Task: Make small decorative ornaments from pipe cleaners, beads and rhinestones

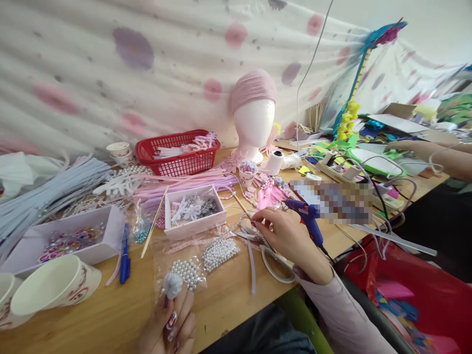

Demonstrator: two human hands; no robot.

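Observation:
Low in front, my left hand (175, 322) pinches a small pale grey-blue fluffy ball (172, 285) upright between its fingertips. Beneath it lies a clear bag of white pearl beads (184, 273). My right hand (285, 233) reaches over white-handled scissors (275, 273), fingers bent and close together; what they hold, if anything, is unclear. A thin wooden stick (241, 202) and a string of small beads (236, 223) run up to those fingertips. Just beyond that hand is a blue glue gun (305, 212). Another bag of pearl beads (220, 254) lies between my hands.
White boxes of trinkets (195, 227) and gems (106, 236), paper cups (51, 285) and a blue pen (125, 258) lie leftward. Behind stand a red basket (177, 164) and a foam head (254, 118). Cables (398, 196) cross the right side, near another person's arm (424, 150).

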